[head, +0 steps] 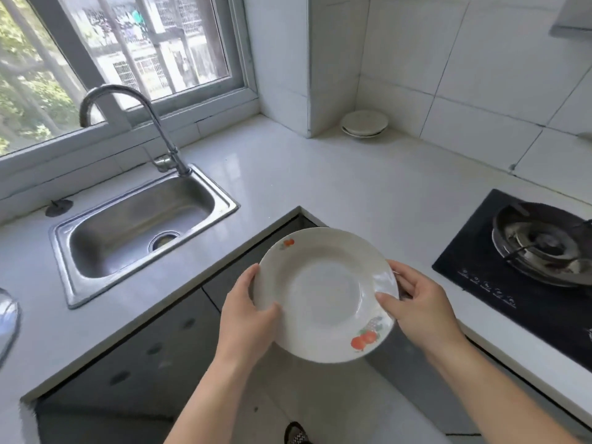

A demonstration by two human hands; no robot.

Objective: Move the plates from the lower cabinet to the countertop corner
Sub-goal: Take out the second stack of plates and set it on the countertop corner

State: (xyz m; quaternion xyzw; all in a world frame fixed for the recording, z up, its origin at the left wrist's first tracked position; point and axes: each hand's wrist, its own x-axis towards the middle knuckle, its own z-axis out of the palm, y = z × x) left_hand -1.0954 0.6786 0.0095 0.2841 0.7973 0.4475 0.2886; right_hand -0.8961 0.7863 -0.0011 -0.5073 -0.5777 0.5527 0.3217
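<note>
Mid-carry: plate (325,294) off the cabinet, not yet at the corner.
Your left hand (248,310) and right hand (416,307) both pinch its rim, holding it in front of the countertop (320,174) edge. Next, reach far to the stacked plates (364,124) and set down gently.

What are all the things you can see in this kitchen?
countertop: one, white, bends round the corner.
held plate: one, white with orange fruit, in the air up front.
stacked plates: count unclear, white, far countertop corner.
sink: one, silver, left in the countertop.
tap: one, silver, behind the sink.
plug: one, dark, left of the sink.
stove: one, black, right side.
window: one, grey frame, behind the tap.
cabinet doors: count unclear, grey, under the countertop.
left hand: one, grips the held plate, left rim.
right hand: one, grips the held plate, right rim.
</note>
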